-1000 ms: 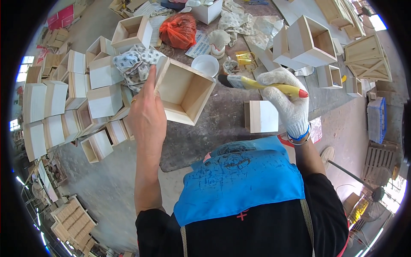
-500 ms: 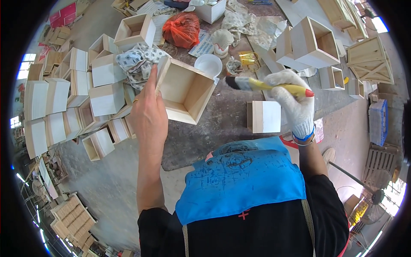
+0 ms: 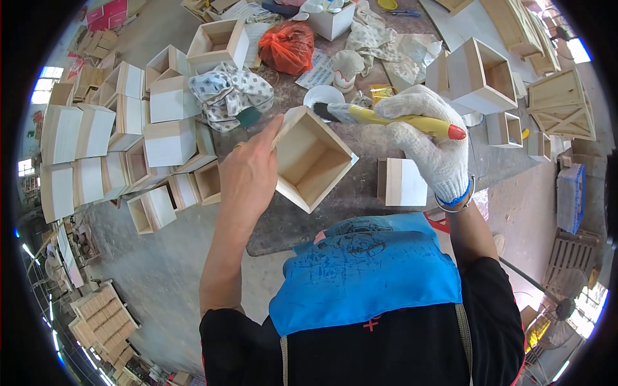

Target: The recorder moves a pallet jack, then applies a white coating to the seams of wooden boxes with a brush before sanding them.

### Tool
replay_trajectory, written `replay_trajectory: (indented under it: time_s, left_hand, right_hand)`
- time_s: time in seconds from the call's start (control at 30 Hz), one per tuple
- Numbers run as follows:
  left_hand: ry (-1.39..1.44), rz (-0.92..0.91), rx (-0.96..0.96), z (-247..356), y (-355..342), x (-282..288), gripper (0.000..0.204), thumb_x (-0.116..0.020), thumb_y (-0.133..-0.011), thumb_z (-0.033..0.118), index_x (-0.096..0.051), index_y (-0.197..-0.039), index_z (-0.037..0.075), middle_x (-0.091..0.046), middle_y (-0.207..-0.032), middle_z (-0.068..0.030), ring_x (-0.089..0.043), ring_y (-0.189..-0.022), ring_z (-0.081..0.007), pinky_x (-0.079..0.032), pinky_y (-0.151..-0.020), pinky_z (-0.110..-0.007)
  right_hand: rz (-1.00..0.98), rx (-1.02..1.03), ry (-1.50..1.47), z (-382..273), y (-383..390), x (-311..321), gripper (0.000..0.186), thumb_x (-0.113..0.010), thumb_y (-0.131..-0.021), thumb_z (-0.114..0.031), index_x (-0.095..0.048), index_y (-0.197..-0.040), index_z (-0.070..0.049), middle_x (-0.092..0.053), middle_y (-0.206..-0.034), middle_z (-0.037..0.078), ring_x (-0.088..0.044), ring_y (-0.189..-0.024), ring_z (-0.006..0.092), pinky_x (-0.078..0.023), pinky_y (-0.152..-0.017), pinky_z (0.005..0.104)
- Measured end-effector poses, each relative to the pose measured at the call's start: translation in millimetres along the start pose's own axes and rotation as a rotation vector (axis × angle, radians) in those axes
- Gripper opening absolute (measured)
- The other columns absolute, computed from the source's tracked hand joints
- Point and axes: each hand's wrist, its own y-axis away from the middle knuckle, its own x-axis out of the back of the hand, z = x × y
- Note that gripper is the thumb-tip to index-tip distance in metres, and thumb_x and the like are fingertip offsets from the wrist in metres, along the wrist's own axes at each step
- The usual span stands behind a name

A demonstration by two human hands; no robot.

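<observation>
My bare left hand (image 3: 251, 168) grips an open wooden box (image 3: 327, 153) by its left wall. The box is tilted, its hollow side facing me and one corner pointing down toward me. In my right hand (image 3: 434, 141), which wears a white knitted glove, is a paintbrush (image 3: 365, 116) with a yellow, red-tipped handle. Its dark bristles lie between the box's upper edge and a white bowl (image 3: 317, 97); whether they touch either I cannot tell. A smaller white-faced wooden box (image 3: 407, 183) stands on the table below my right hand.
Stacked wooden boxes (image 3: 170, 138) fill the left side. A patterned rag (image 3: 225, 93) lies beyond my left hand, with a red plastic bag (image 3: 287, 48) farther back. More boxes (image 3: 479, 77) stand at the right, near a wooden crate (image 3: 561, 100). A floor fan (image 3: 565, 309) is at lower right.
The held box has turned, its lower corner now toward me, and my left hand has come right with it. The brush has moved left and up, toward the bowl and the box's edge.
</observation>
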Motion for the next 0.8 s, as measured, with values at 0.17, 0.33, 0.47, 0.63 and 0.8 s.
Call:
replay_trajectory:
  time_s: [0.17, 0.33, 0.47, 0.63, 0.8]
  left_hand:
    - [-0.039, -0.002, 0.016, 3.7, -1.3, -0.1, 0.051, -0.058, -0.088, 0.005, -0.058, -0.138, 0.014, -0.072, -0.109, -0.0105, -0.069, -0.087, -0.0353, -0.056, -0.077, -0.045]
    - [-0.078, 0.019, -0.011, 3.1, -1.6, -2.6, 0.051, -0.058, -0.087, 0.005, -0.058, -0.138, 0.014, -0.071, -0.112, -0.0088, -0.068, -0.087, -0.0337, -0.057, -0.077, -0.044]
    - [-0.096, 0.061, -0.03, -0.9, -1.5, -2.4, 0.051, -0.058, -0.088, 0.004, -0.058, -0.138, 0.014, -0.07, -0.112, -0.0086, -0.068, -0.087, -0.0331, -0.057, -0.076, -0.043]
    - [-0.101, 0.095, -0.053, -4.5, -1.2, -4.6, 0.052, -0.058, -0.088, 0.004, -0.057, -0.139, 0.013, -0.07, -0.11, -0.0089, -0.068, -0.086, -0.0327, -0.057, -0.075, -0.043]
    - [-0.105, 0.062, -0.048, -5.8, 0.4, -9.1, 0.052, -0.058, -0.087, 0.004, -0.057, -0.139, 0.013, -0.07, -0.108, -0.009, -0.068, -0.086, -0.0332, -0.057, -0.074, -0.044]
  right_hand:
    - [-0.021, 0.081, 0.113, -2.0, -3.6, -4.8, 0.024, -0.081, -0.079, -0.012, -0.074, -0.101, -0.007, -0.07, -0.096, 0.007, -0.069, -0.088, 0.0206, -0.054, -0.078, 0.0316]
    - [-0.062, 0.173, 0.276, -1.4, -9.8, -6.4, 0.024, -0.082, -0.078, -0.016, -0.074, -0.1, -0.009, -0.07, -0.095, 0.007, -0.069, -0.084, 0.0239, -0.055, -0.076, 0.0323]
    - [-0.158, 0.16, 0.306, -4.7, -11.9, -7.3, 0.026, -0.075, -0.076, -0.006, -0.073, -0.102, -0.004, -0.073, -0.1, 0.011, -0.069, -0.093, 0.0271, -0.054, -0.086, 0.0369]
    - [-0.125, 0.126, 0.323, -9.2, -12.2, -3.1, 0.025, -0.078, -0.076, -0.01, -0.073, -0.1, -0.007, -0.072, -0.097, 0.009, -0.069, -0.09, 0.0261, -0.054, -0.081, 0.036]
    - [-0.108, 0.151, 0.269, -7.2, -18.2, -7.2, 0.026, -0.079, -0.075, -0.013, -0.073, -0.1, -0.007, -0.071, -0.096, 0.008, -0.069, -0.089, 0.0262, -0.054, -0.08, 0.0355]
